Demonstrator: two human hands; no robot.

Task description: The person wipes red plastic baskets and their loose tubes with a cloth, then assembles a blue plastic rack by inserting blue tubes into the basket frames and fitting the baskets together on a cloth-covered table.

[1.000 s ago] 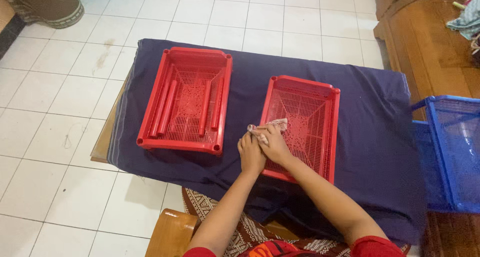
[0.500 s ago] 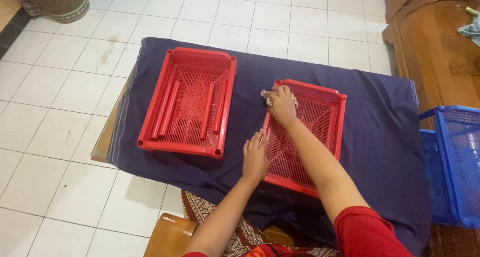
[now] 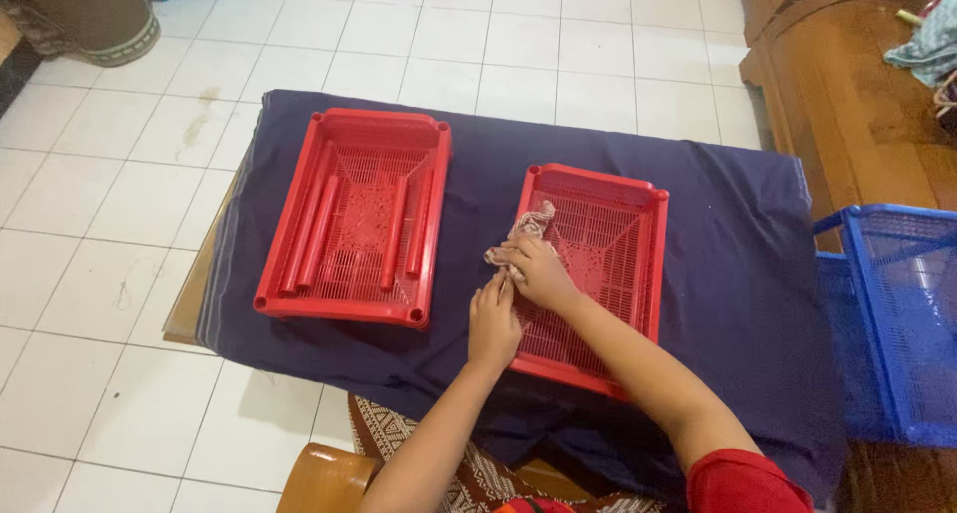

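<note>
Worktop, low, draped in a dark navy cloth, standing on a white tiled floor. Item one: red plastic basket, mesh-sided, lying upturned on the cloth at the centre-right, its long side running away from the person. Item two: a second red basket, same make, lying to the left of the first and apart from it, with raised bars across its mesh. Item three: small pale rag, crumpled, pressed against the near-left edge of the first basket. Right hand: fingers clenched around the rag, holding it onto the basket's rim and mesh. Left hand: laid flat on the same basket's left edge just below the right hand, fingers released and extended, grasping nothing, fingertips close to the rag. Surroundings: blue mesh basket at the right, beyond the cloth's edge; brown wooden furniture at the upper right carrying a bundle of light blue-green fabric; a patterned mat and a wooden seat edge in front of the person, who wears red sleeves.
</note>
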